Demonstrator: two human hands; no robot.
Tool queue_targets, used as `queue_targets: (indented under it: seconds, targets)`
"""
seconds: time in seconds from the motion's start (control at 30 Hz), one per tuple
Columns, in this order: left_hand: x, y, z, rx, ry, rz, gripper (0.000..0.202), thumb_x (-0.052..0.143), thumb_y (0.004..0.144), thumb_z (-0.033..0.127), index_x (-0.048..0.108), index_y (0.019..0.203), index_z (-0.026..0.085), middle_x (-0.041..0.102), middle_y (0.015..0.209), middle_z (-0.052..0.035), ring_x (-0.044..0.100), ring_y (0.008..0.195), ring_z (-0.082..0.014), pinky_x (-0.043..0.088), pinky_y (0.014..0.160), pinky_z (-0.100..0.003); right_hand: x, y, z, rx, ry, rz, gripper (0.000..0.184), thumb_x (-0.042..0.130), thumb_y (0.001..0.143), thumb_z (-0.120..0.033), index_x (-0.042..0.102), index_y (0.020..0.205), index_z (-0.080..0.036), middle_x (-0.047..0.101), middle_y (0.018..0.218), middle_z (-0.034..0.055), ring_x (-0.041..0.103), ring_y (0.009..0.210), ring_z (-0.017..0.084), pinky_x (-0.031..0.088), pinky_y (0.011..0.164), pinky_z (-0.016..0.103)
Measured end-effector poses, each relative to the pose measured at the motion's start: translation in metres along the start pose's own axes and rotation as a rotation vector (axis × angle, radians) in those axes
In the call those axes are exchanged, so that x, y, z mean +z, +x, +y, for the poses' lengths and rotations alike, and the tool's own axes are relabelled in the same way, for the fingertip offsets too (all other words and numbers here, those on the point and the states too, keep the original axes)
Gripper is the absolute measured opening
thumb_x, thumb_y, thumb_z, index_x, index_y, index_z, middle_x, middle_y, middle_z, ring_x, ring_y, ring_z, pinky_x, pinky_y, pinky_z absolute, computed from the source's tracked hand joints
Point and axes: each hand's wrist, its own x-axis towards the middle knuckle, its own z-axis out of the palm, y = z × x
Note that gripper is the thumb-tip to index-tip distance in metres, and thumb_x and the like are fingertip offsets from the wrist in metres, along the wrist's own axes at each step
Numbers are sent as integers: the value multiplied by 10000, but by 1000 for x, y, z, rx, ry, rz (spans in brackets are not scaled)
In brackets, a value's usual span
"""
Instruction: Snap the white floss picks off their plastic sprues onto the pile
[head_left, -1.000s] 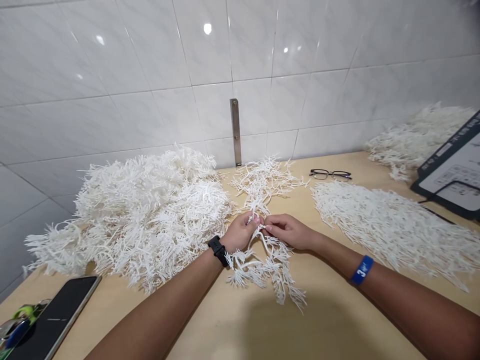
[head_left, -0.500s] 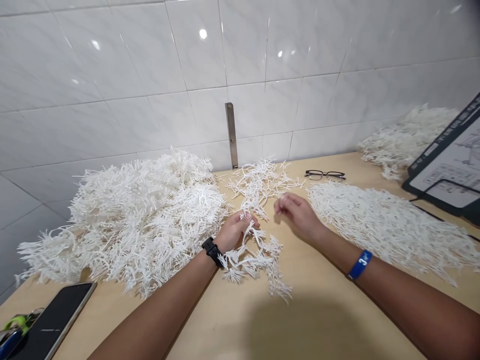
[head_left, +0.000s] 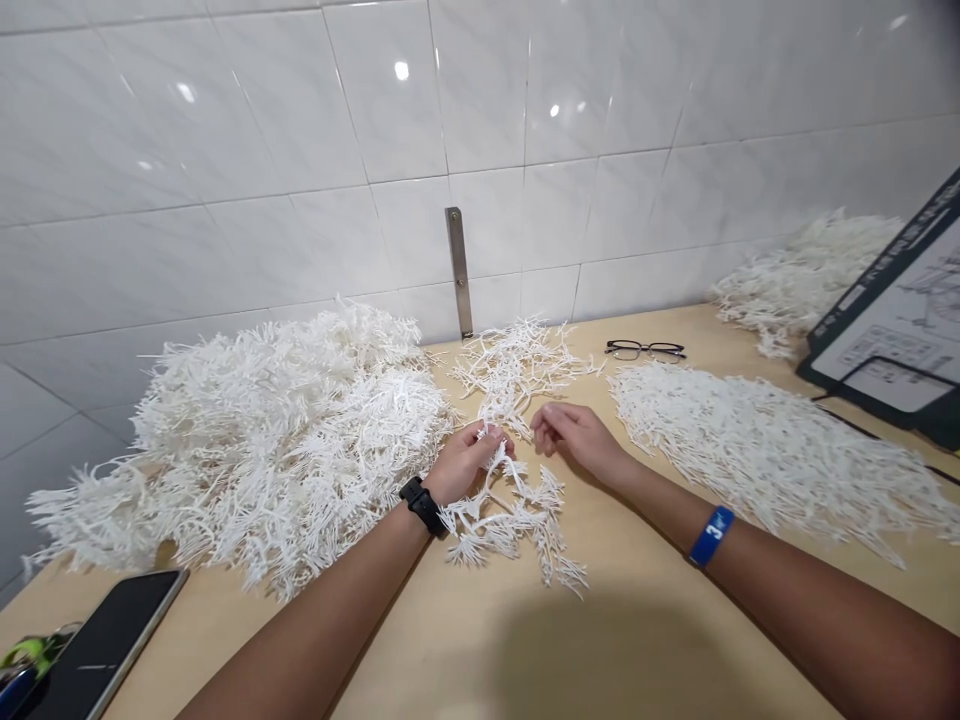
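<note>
My left hand [head_left: 466, 462], a black watch on its wrist, is closed on a white branched sprig [head_left: 517, 520] with feathery tips. The sprig hangs out below the fingers and spreads over the wooden table. My right hand [head_left: 576, 438], with a blue wristband, is just to the right, apart from the left. Its fingers are curled in; whether anything small is between them is hidden. Beyond both hands lies a loose heap of thin white sprigs [head_left: 517, 365]. A big pile of feathery white sprigs [head_left: 292, 440] rises beside my left hand.
A flat spread of short white pieces [head_left: 757, 445] covers the right side. Black-framed glasses [head_left: 645, 350] lie behind it. Another white heap [head_left: 802, 275] and a dark printed board [head_left: 900, 330] are far right. A phone [head_left: 112, 640] and keys [head_left: 34, 655] lie front left. A tiled wall [head_left: 300, 130] stands behind.
My right hand has come down and to the left, closer to my left hand. The left hand keeps its grip on the sprig. The view has shifted slightly.
</note>
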Motion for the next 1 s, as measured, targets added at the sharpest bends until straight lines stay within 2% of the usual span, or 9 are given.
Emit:
queue_targets:
  seconds: [0.1,0.23,0.33,0.53,0.77,0.87,1.0]
  targets:
    - [1,1,1,6,62,49,410,622,776,540,592,827,134,587,760,-29,533,700,-120,437,703,-263,8,-7,-4,-66,-258,-168,385,486,894,-475,571,699,-154,563,620,11,482,578,116,381,578,255]
    - [2,1,1,26,127,86,418,658,733,551,596,764,139,545,695,-6,485,665,-110,418,680,-256,11,-10,-7,-98,-407,-250,368,469,902,-440,528,670,-161,484,602,-17,429,582,110,336,567,247]
    - [3,2,1,27,151,87,420,688,705,539,618,756,129,575,705,-14,504,684,-121,417,698,-265,10,-10,-6,-103,-409,-274,352,485,890,-443,522,680,-162,439,596,-29,389,575,105,309,553,244]
    - [4,4,-4,12,52,105,396,727,681,483,648,789,111,630,756,-38,559,722,-142,437,741,-287,10,-9,-2,-92,-408,-275,322,512,873,-441,551,722,-160,440,612,-26,389,593,112,304,558,242]
    - [3,1,3,42,154,84,383,610,786,488,692,905,133,690,895,-78,611,864,-192,451,850,-321,9,-8,-2,-78,-447,-265,331,488,885,-435,603,755,-153,520,655,-10,430,620,119,325,590,244]
    - [6,-1,8,69,197,71,395,576,807,492,693,945,140,690,959,-85,607,931,-207,445,884,-327,9,-7,-1,-64,-463,-238,337,505,873,-439,598,725,-151,504,618,-19,423,603,117,318,581,243]
    - [12,-6,15,95,230,13,394,555,820,514,698,866,150,671,892,-68,594,877,-197,448,857,-321,10,-8,-1,-50,-389,-245,324,537,851,-455,626,815,-146,556,701,-1,459,650,128,340,596,242]
